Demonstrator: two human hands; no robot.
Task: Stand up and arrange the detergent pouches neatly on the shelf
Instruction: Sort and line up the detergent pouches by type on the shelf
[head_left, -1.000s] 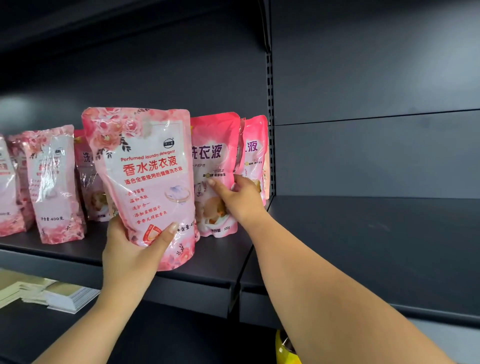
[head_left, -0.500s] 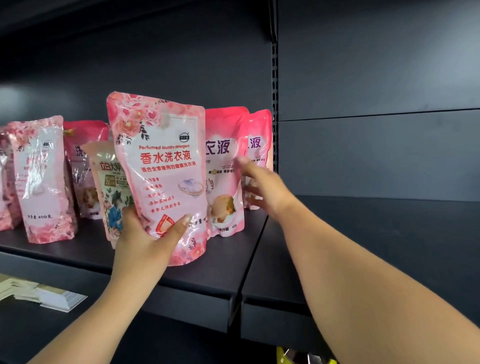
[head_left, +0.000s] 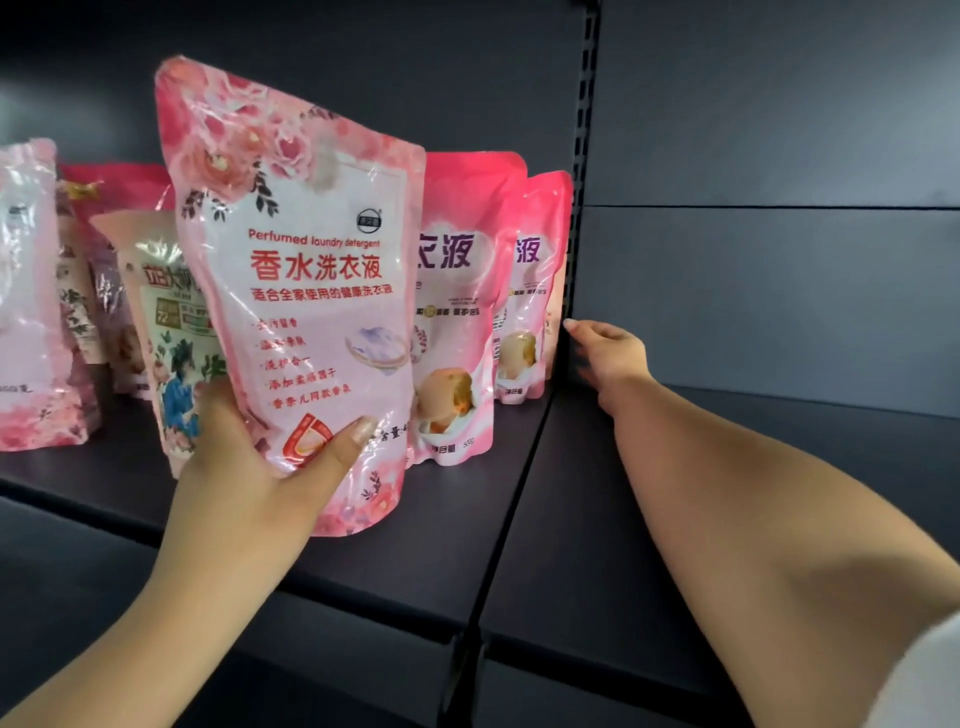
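Dark shelf (head_left: 415, 561) carries the pouches, split by a seam toward its right. Rose-print pouch (head_left: 301, 270), labelled "Perfumed laundry detergent" and 香水洗衣液, is held upright and lifted over the shelf's front edge, gripped low by the left hand (head_left: 260, 467), thumb across its front. Two bright pink pouches (head_left: 467, 291) reading 衣液, "500g" on the nearer, are stood at the back right. Right hand (head_left: 608, 353) is kept loose beside them, nothing held.

Dark shelf (head_left: 395, 561) carries upright pink detergent pouches (head_left: 462, 312) along its back.
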